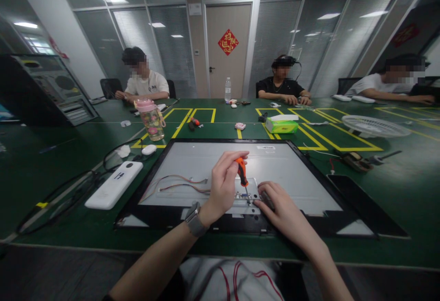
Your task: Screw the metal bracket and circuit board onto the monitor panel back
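A large flat monitor panel [192,159] lies face down on the green table, its grey metal back up inside a black frame. My left hand [222,186] is closed round a small orange-handled screwdriver [242,172], held upright with its tip on a small circuit board [245,195] near the panel's front edge. My right hand [280,207] rests just right of the tip, fingers pressed on the board area and touching a dark part. Thin coloured wires [178,184] run across the panel to the left of my left hand. A watch sits on my left wrist.
A white power bank [115,184] and black cables [68,191] lie left of the panel. Behind it stand a pink-lidded bottle [151,120], a green tissue pack [282,124], a white fan grille [374,127] and a soldering tool [357,160]. Three people sit at the far side.
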`<state>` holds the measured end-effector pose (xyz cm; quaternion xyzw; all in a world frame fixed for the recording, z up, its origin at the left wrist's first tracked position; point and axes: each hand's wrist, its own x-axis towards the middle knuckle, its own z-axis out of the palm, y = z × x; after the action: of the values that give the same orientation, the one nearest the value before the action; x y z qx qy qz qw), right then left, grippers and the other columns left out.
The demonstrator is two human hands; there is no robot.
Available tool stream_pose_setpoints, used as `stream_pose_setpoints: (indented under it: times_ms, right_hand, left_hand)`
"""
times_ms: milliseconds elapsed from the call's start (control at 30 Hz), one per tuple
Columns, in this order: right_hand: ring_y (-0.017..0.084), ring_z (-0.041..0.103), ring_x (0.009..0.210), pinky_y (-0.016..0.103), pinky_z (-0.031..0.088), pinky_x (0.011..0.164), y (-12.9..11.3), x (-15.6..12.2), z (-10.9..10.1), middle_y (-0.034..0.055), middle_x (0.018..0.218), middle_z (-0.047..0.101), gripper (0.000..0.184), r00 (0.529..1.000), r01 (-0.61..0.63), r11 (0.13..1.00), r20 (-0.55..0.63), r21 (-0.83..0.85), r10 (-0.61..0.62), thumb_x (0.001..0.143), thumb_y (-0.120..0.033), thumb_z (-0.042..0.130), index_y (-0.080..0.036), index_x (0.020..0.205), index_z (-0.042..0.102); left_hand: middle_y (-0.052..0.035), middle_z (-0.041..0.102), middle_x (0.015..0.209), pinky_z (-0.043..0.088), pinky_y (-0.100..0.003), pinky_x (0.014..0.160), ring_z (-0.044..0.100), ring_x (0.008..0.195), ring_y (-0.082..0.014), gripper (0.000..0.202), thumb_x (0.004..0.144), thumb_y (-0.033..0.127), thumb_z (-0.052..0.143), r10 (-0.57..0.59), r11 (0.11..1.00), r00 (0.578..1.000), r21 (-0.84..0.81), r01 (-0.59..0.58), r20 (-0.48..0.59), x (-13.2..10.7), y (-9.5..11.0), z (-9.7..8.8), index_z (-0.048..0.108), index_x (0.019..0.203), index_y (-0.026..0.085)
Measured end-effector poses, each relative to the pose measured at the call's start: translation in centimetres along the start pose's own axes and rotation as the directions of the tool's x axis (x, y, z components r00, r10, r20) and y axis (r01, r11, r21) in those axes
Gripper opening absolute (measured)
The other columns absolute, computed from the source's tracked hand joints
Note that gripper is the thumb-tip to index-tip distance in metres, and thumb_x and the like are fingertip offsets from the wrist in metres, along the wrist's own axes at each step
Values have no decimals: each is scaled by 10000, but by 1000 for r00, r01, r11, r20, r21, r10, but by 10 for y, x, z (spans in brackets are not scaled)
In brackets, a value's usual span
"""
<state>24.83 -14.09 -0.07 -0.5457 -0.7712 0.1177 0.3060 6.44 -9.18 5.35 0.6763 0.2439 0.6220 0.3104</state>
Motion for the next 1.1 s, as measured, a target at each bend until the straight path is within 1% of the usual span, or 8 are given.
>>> stream_pose_setpoints:
  times_ms: [167, 267, 433, 533, 633, 800, 967, 1100]
  right_hand:
    - [254, 581, 970, 416, 483, 885, -1, 0, -1, 61, 1013, 615, 26, 1000, -1, 1000, 13, -1, 1, 936, -256, 553, -249, 949, 532]
    - [251, 585, 951, 415, 490, 868, -1, 0, -1, 62, 1009, 619, 35, 1000, 0, 1000, 11, -11, 0, 927, -258, 565, -245, 942, 536]
    - [247, 590, 959, 412, 494, 871, 2, 0, 1, 64, 1016, 625, 33, 1000, 16, 1000, -5, -11, -16, 935, -271, 556, -248, 957, 547]
    - [247, 586, 961, 418, 488, 883, 2, 0, 1, 65, 1024, 620, 30, 1000, 15, 1000, 1, -1, -15, 940, -266, 549, -248, 964, 542]
    - [252, 584, 961, 422, 485, 886, -1, 1, -1, 63, 1013, 615, 26, 1000, 4, 1000, 9, 4, -4, 935, -257, 551, -248, 952, 535]
    - [262, 579, 972, 436, 480, 888, -4, 1, -3, 67, 1020, 607, 36, 1000, -11, 1000, 22, 8, 11, 934, -258, 553, -246, 954, 526]
    - [260, 578, 981, 431, 478, 894, -2, 1, -2, 63, 1024, 609, 39, 1000, -8, 1000, 21, 1, 8, 942, -260, 552, -247, 972, 530]
    - [252, 583, 971, 413, 482, 887, -1, 0, -1, 60, 1023, 613, 36, 1000, 0, 1000, 8, -1, 0, 940, -253, 556, -249, 965, 530]
  left_hand:
    - [-33, 575, 870, 466, -279, 771, 567, 832, -153, 191, 942, 254, 548, 34, 997, 999, 75, -31, -41, 1, -2, 2, 724, 998, 207]
    - [-27, 538, 847, 470, -293, 770, 548, 813, -157, 148, 910, 278, 604, 42, 996, 998, 85, -37, -53, 1, -2, 1, 732, 947, 213]
    - [-66, 599, 1014, 495, -327, 830, 596, 911, -180, 369, 986, 240, 372, -51, 998, 998, -20, 52, 30, 0, -2, 0, 664, 1210, 208]
    - [-63, 623, 1025, 500, -304, 812, 619, 885, -165, 369, 998, 244, 377, -85, 994, 996, -70, 87, 34, 1, -3, 1, 617, 1275, 200]
    - [-51, 606, 964, 485, -279, 780, 600, 853, -155, 290, 978, 275, 482, -54, 998, 998, -16, 54, 21, 1, -5, 2, 663, 1194, 208]
    - [-5, 511, 833, 454, -273, 782, 533, 797, -139, 133, 868, 281, 687, 38, 997, 998, 70, -35, -43, 1, -5, 3, 720, 984, 224]
    - [-13, 520, 842, 451, -282, 800, 537, 812, -142, 159, 919, 291, 616, 22, 998, 998, 65, -19, -52, 1, -3, 3, 723, 1017, 228]
    - [-35, 607, 887, 475, -287, 775, 590, 822, -150, 304, 1003, 290, 429, -84, 994, 996, -79, 82, -27, 0, -2, 3, 618, 1225, 207]
